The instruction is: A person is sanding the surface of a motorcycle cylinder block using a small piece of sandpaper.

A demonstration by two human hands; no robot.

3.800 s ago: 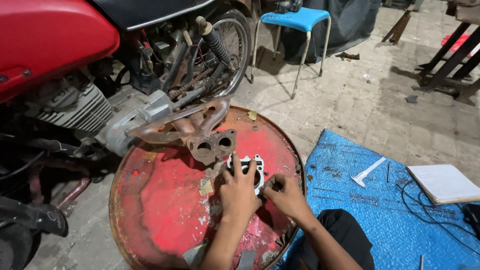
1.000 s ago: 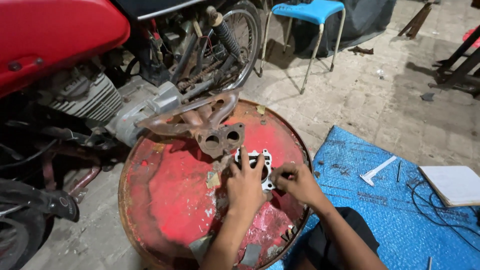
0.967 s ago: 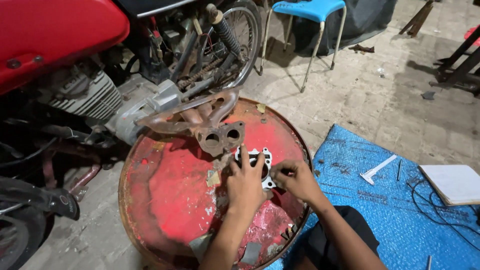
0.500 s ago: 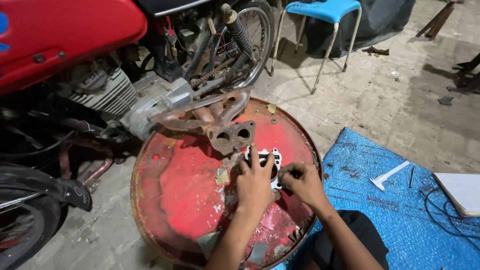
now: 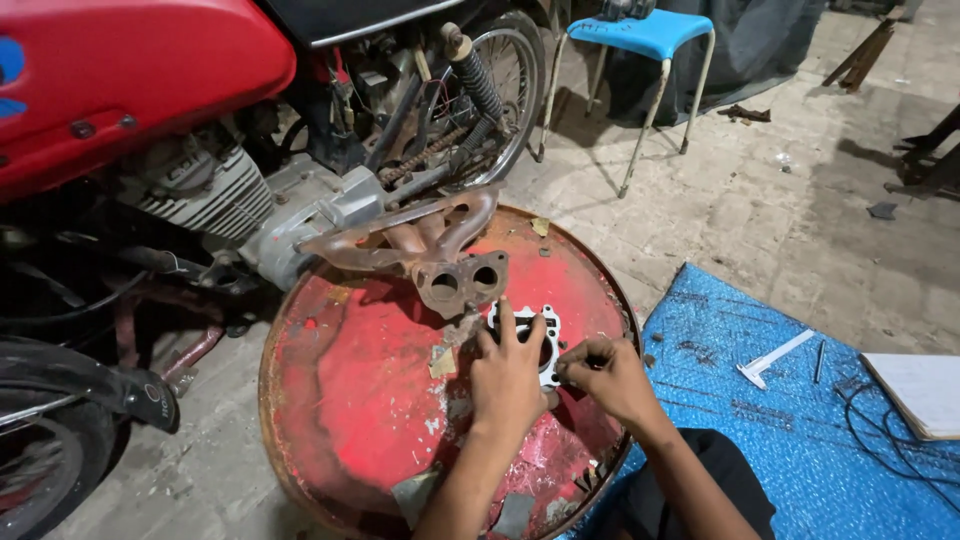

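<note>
Hands [image 5: 555, 370] on white gasket [image 5: 545, 335] (red drum lid [image 5: 360, 400])

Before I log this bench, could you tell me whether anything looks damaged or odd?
The red drum lid is rusty and its paint is chipped, worst near the left hand and right hand on the gasket. The manifold looks rusty too.

Two hands are seen, a left hand [image 5: 508, 375] and a right hand [image 5: 612, 376]. One white gasket [image 5: 533, 327] is counted beneath them, on one round red drum lid [image 5: 350, 400]. One rusty manifold [image 5: 425, 250] with two round ports is seen on the lid. One red motorcycle [image 5: 140, 90] is counted, with one spoked wheel [image 5: 500, 85] fully shown. One blue stool [image 5: 650, 40], one blue mat [image 5: 800, 440] and one notebook [image 5: 920, 390] are counted.
</note>
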